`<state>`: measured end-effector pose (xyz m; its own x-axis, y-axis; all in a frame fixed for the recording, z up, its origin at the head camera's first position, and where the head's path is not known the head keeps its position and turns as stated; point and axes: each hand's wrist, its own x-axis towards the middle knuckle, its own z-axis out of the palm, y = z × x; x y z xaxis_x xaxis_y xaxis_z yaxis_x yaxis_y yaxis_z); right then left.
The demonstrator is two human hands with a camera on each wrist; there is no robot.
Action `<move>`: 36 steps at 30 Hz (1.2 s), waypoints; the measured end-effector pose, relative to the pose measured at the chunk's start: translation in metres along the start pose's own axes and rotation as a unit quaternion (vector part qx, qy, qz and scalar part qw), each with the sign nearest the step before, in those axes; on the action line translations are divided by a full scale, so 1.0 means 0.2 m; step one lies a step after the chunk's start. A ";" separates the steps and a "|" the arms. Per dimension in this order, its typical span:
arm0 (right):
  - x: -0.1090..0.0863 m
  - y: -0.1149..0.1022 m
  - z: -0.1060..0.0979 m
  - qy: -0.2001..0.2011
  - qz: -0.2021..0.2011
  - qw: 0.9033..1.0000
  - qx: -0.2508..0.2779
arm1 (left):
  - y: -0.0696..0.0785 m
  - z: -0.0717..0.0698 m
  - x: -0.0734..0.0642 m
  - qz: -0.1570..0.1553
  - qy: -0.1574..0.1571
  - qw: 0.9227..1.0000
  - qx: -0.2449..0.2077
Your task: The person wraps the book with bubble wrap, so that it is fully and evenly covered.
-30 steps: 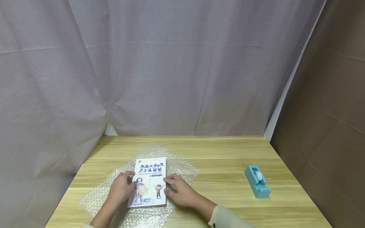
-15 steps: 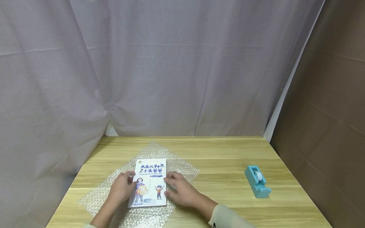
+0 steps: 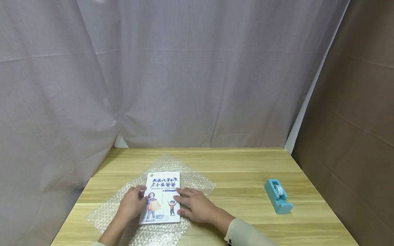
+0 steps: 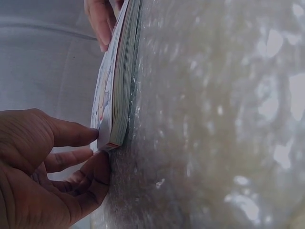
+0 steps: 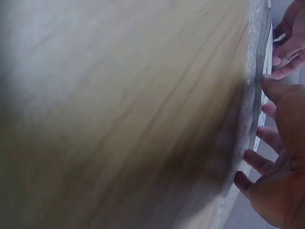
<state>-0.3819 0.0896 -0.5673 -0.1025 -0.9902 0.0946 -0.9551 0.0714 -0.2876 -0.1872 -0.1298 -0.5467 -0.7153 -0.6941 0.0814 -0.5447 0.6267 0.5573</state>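
A paperback book point(image 3: 160, 205) with a white illustrated cover lies face up on a sheet of bubble wrap point(image 3: 166, 165). My left hand point(image 3: 131, 202) is at the book's left side, its thumb and bent fingers touching the edge. In the left wrist view, the thumb of the left hand point(image 4: 43, 167) meets the cover's edge near a corner, with the fingertips beside it. My right hand point(image 3: 197, 205) rests at the right side, its spread fingers reaching onto the cover. The right wrist view has the right hand point(image 5: 281, 162) with its thumb along the book's edge.
A turquoise tape dispenser point(image 3: 278, 196) holding a roll of clear tape stands on the right of the wooden table point(image 3: 234, 171). A grey curtain point(image 3: 197, 75) hangs behind the table, and brown cloth point(image 3: 354, 136) runs along its right side.
The right hand's fingers have shifted from the book's right edge slightly onto the cover and spread. The left hand and the book have stayed nearly in place.
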 end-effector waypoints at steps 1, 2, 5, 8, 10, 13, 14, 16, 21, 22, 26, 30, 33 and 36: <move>0.00 0.00 0.00 -0.001 -0.001 1.000 -0.002 | 0.00 0.00 0.00 -0.002 -0.001 1.000 0.001; 0.00 0.01 0.01 -0.001 -0.001 1.000 -0.003 | 0.00 0.00 0.00 -0.002 -0.001 1.000 0.003; -0.01 0.01 0.02 -0.006 -0.007 1.000 -0.016 | 0.01 0.00 0.01 -0.004 -0.003 1.000 0.006; -0.01 0.01 0.02 -0.012 -0.010 0.999 -0.027 | 0.00 0.00 0.01 -0.002 -0.009 1.000 0.005; -0.02 0.00 0.02 -0.016 -0.011 0.999 -0.034 | 0.00 -0.01 0.02 -0.001 -0.015 1.000 0.003; -0.02 0.00 0.01 -0.018 -0.012 0.999 -0.036 | -0.01 -0.02 0.03 0.000 -0.027 1.000 -0.003; -0.02 0.00 0.01 -0.019 -0.012 0.999 -0.036 | -0.02 -0.02 0.04 -0.001 -0.031 0.999 -0.007; -0.02 0.00 0.01 -0.020 -0.014 0.999 -0.038 | -0.01 -0.03 0.05 0.000 -0.035 0.999 -0.016; -0.02 0.00 0.01 -0.019 -0.016 0.999 -0.039 | -0.02 -0.05 0.08 0.024 -0.024 0.999 -0.015; -0.02 0.00 0.01 -0.019 -0.017 0.999 -0.039 | -0.02 -0.05 0.09 0.030 -0.021 0.999 -0.012; -0.01 -0.01 0.00 -0.019 -0.021 0.999 -0.040 | -0.02 -0.05 0.13 0.033 -0.017 0.999 -0.011; -0.01 -0.01 0.00 -0.016 -0.024 0.999 -0.044 | -0.01 -0.06 0.17 0.019 -0.021 0.999 -0.019; -0.01 -0.01 0.00 -0.016 -0.024 0.999 -0.042 | -0.01 -0.06 0.21 0.014 -0.017 1.000 -0.018; -0.02 -0.02 0.00 -0.017 -0.022 0.999 -0.039 | -0.01 -0.05 0.23 0.018 -0.013 1.000 -0.015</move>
<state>-0.3780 0.0929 -0.5674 -0.0517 -0.9960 0.0729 -0.9772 0.0354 -0.2092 -0.2151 -0.1674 -0.5358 -0.7458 -0.6611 0.0816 -0.5041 0.6402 0.5796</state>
